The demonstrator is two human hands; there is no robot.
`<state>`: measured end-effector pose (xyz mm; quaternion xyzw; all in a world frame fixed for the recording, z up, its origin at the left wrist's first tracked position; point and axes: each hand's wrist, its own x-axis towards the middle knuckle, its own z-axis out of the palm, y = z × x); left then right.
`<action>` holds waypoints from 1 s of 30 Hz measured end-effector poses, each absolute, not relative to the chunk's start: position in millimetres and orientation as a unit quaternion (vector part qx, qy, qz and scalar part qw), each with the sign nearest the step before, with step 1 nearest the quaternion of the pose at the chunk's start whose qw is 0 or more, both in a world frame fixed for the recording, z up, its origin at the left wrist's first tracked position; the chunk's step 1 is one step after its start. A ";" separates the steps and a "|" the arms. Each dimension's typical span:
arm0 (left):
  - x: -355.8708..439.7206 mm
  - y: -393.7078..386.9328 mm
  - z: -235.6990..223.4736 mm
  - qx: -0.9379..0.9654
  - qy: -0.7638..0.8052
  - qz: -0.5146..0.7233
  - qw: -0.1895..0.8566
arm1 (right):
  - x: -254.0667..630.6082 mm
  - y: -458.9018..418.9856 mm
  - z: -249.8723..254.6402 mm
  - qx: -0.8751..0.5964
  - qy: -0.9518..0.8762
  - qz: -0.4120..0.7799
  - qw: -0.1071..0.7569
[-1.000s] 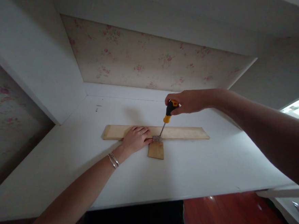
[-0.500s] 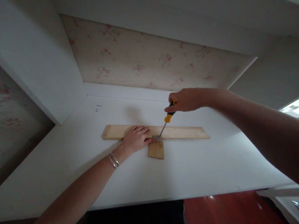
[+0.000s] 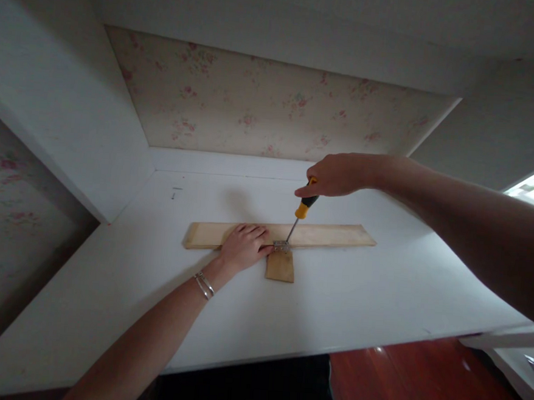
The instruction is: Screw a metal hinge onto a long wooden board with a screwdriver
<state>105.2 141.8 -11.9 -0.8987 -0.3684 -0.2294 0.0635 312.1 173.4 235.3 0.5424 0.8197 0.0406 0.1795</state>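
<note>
A long pale wooden strip [image 3: 328, 236] lies across the white desk top [image 3: 360, 304]. A small wooden block [image 3: 280, 266] sits against its near edge, joined by a small metal hinge [image 3: 281, 246]. My left hand [image 3: 244, 247] lies flat on the strip just left of the hinge, fingers stretched out, bracelets on the wrist. My right hand [image 3: 335, 175] is closed round the black and yellow handle of a screwdriver [image 3: 301, 211]. The screwdriver stands tilted, its tip on the hinge.
The desk sits in a white alcove with a side wall [image 3: 71, 119] on the left and floral wallpaper [image 3: 273, 109] behind. A tiny dark mark or screw [image 3: 174, 192] lies at the back left. Red wooden floor [image 3: 418, 387] shows below the desk's front edge.
My right hand has turned on the screwdriver handle, now covering more of it. My left hand and the wood pieces have stayed put.
</note>
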 end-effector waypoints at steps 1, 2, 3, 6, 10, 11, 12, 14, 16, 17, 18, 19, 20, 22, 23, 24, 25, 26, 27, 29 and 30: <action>105.2 141.8 -12.0 -0.899 -0.369 -0.228 0.064 | 311.4 173.3 235.5 0.551 0.812 0.047 0.187; 105.3 141.8 -12.1 -0.899 -0.370 -0.227 0.065 | 310.6 172.9 235.9 0.550 0.812 0.037 0.194; 105.3 141.7 -12.1 -0.899 -0.369 -0.226 0.065 | 309.7 172.4 236.4 0.539 0.820 0.015 0.195; 105.2 141.3 -11.4 -0.901 -0.365 -0.226 0.064 | 306.2 170.0 237.7 0.513 0.839 -0.007 0.184; 105.2 140.8 -10.1 -0.900 -0.366 -0.227 0.062 | 302.7 167.8 237.3 0.565 0.799 0.076 0.191; 105.2 140.7 -9.9 -0.900 -0.367 -0.227 0.063 | 302.8 167.5 237.4 0.563 0.802 0.066 0.188; 105.2 140.7 -9.8 -0.900 -0.368 -0.227 0.063 | 303.3 167.3 237.8 0.551 0.813 0.045 0.183; 105.3 140.6 -9.6 -0.899 -0.369 -0.229 0.063 | 304.5 167.3 239.1 0.522 0.834 0.011 0.177; 105.4 140.5 -9.8 -0.899 -0.369 -0.228 0.063 | 304.9 167.9 240.4 0.522 0.832 0.028 0.186; 105.5 140.4 -10.1 -0.899 -0.370 -0.228 0.064 | 304.6 168.4 240.7 0.531 0.823 0.053 0.195; 105.5 140.4 -10.4 -0.898 -0.370 -0.228 0.064 | 303.8 169.2 240.6 0.541 0.812 0.077 0.206; 105.6 140.5 -10.8 -0.898 -0.371 -0.228 0.064 | 302.8 170.1 240.2 0.551 0.801 0.094 0.216; 105.7 140.6 -11.2 -0.897 -0.372 -0.229 0.064 | 301.7 171.0 239.5 0.556 0.794 0.102 0.224; 105.7 141.1 -12.1 -0.897 -0.372 -0.231 0.063 | 299.7 172.5 237.7 0.565 0.786 0.100 0.231; 105.7 141.3 -12.4 -0.897 -0.371 -0.231 0.062 | 299.0 172.9 236.8 0.571 0.781 0.098 0.231; 105.6 141.5 -12.6 -0.897 -0.371 -0.231 0.063 | 298.7 173.1 236.2 0.580 0.776 0.099 0.227; 105.5 141.7 -12.7 -0.898 -0.370 -0.230 0.063 | 298.9 173.0 235.9 0.589 0.771 0.102 0.220; 105.4 141.9 -12.8 -0.898 -0.369 -0.230 0.064 | 299.6 172.8 235.8 0.597 0.766 0.106 0.212; 105.2 142.0 -12.8 -0.899 -0.368 -0.229 0.065 | 300.8 172.4 236.0 0.599 0.768 0.104 0.204; 104.9 142.1 -12.7 -0.899 -0.368 -0.229 0.065 | 304.2 171.8 236.7 0.574 0.794 0.066 0.188; 104.9 142.2 -12.8 -0.899 -0.368 -0.229 0.066 | 306.0 171.8 236.9 0.549 0.814 0.034 0.184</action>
